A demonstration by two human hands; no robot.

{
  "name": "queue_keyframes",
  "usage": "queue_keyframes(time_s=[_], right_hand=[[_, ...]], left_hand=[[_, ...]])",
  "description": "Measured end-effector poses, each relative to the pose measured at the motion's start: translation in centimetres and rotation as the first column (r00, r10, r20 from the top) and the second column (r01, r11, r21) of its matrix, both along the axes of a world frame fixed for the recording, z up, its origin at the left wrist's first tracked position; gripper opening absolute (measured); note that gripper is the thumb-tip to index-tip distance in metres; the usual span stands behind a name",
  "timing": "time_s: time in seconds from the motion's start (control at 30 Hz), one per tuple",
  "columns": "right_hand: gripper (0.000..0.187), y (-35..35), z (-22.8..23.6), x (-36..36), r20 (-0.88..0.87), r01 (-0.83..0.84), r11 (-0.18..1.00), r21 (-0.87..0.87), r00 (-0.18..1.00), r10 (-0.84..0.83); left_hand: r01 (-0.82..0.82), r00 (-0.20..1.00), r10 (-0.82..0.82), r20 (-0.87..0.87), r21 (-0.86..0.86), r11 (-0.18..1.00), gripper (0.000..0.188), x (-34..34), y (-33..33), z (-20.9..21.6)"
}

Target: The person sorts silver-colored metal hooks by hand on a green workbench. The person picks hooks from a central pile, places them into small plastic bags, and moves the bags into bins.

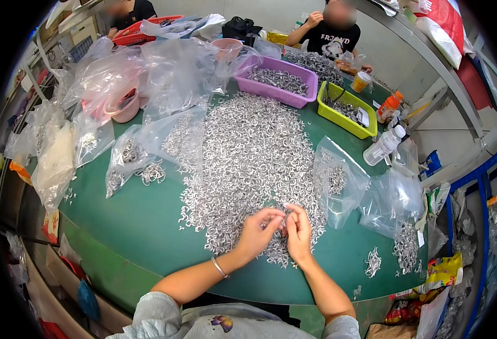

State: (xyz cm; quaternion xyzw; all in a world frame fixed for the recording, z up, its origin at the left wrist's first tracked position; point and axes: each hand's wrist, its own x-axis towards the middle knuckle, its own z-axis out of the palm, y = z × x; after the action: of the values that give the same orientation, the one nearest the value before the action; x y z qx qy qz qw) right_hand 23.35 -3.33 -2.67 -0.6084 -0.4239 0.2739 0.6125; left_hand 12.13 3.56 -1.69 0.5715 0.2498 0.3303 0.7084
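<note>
A wide heap of small silvery curved metal pieces [254,152] covers the middle of the green table [141,231]. Over the heap's near edge, my left hand [258,230] and my right hand [300,233] meet with fingertips pinched close together. Whatever they hold between them is too small and too covered by the fingers to make out. A bracelet [219,267] circles my left wrist. Beside my right hand lies a clear plastic bag [339,195] with more of these metal pieces in it. To the left, another clear bag [128,155] holds some too.
Purple [302,101] and yellow-green [347,127] basins of metal parts stand beyond the heap. Bottles, including a white one [384,146], line the right side. Smaller piles [373,263] lie near right. Plastic bags crowd the far left. A person [330,39] sits across; another is far left.
</note>
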Motion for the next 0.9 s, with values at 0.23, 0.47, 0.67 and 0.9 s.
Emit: queue_keyframes(time_s=[0.23, 0.47, 0.67, 0.9], right_hand=[[0.026, -0.8, 0.1, -0.5, -0.045, 0.027, 1.000, 0.015, 0.999, -0.026], [0.023, -0.9, 0.1, -0.8, -0.094, 0.050, 0.997, 0.058, 0.995, -0.045], [0.023, -1.2, 0.0, -0.3, -0.099, 0.063, 0.996, 0.066, 0.993, -0.057], [0.022, -1.2, 0.4, -0.5, -0.252, 0.039, 0.996, 0.084, 0.968, -0.016]], left_hand=[[0.041, 0.998, -0.041, -0.052, -0.001, 0.999, 0.014, -0.3, -0.6, 0.3], [0.059, 0.998, -0.059, -0.011, -0.023, 0.998, 0.015, -0.1, -1.1, -0.6], [0.107, 0.993, -0.107, -0.052, -0.004, 0.994, 0.016, -0.4, -1.0, 0.8], [0.106, 0.992, -0.104, -0.073, 0.023, 0.994, 0.017, -0.6, -1.4, 0.8]])
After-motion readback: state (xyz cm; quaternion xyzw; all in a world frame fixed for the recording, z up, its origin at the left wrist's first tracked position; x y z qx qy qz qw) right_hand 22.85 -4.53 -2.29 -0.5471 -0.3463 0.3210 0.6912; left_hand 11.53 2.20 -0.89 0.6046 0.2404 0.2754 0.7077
